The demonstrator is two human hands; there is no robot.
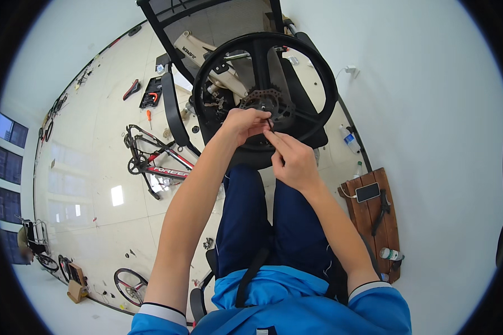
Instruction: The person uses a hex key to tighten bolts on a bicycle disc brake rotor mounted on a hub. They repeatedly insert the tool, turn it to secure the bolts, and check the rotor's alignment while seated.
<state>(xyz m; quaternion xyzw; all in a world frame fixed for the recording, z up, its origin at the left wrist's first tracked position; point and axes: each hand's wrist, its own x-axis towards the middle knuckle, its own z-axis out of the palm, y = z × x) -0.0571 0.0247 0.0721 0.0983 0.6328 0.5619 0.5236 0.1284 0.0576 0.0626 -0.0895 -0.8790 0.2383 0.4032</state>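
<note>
A black three-spoke bicycle wheel (pixel 261 53) lies on the black seat of an office chair (pixel 307 92) in front of my knees. At its middle is a perforated brake disc (pixel 285 103), close beside my fingers. My left hand (pixel 246 124) reaches over the near part of the disc, with thumb and fingertips pinched together. Just right of it, my right hand (pixel 296 162) is closed, its fingertips meeting the left hand's. A thin dark piece (pixel 270 121) shows between the two sets of fingertips; its kind is too small to tell.
Behind the wheel, a pale frame part (pixel 195 49) leans on the chair. Floor at left holds a red-and-black bicycle frame (pixel 165 172), an orange screwdriver (pixel 149 115), a tool case (pixel 151 92) and a saddle (pixel 132 89). A wooden bench (pixel 363 215) with a phone (pixel 367 192) stands right.
</note>
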